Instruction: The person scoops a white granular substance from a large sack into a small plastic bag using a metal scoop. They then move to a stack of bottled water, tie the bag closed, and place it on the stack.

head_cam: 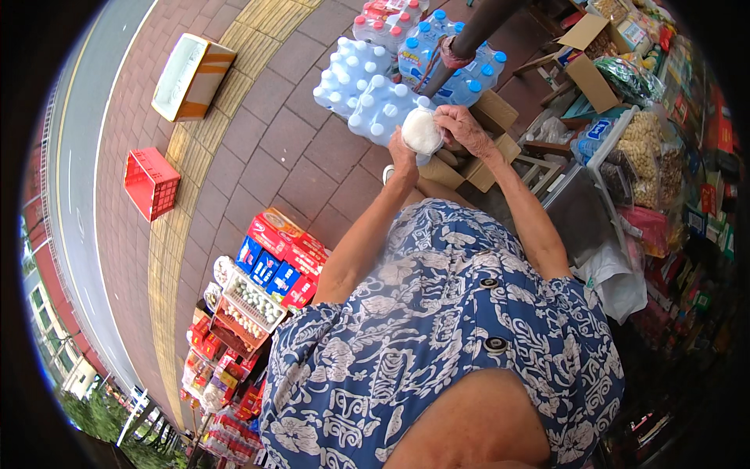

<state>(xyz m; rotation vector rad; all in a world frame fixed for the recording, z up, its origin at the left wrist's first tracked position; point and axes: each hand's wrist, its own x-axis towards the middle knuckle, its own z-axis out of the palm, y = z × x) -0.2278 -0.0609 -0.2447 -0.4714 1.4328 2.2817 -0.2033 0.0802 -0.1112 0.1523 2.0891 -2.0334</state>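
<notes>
A small clear packet of white contents [422, 132], perhaps grain or powder, is held up in front of me between both hands. My left hand [404, 153] grips its left edge from below. At its upper right side, the fingers of my right hand [464, 128] pinch the plastic. Just behind the packet lies a shrink-wrapped pack of white-capped bottles [381, 108]. Under my right forearm stands an opened cardboard box [495, 155] with its flaps up; brownish items inside are partly hidden by my hands.
A dark metal pole [483, 29] slants beyond my hands, beside blue-capped bottles [436, 55]. Goods crowd the right, including a plastic bin of bagged nuts [638, 146]. Stacked red boxes [275, 231] and egg baskets [255, 299] stand left. A red crate [153, 183] and foam box [190, 79] sit on the pavement.
</notes>
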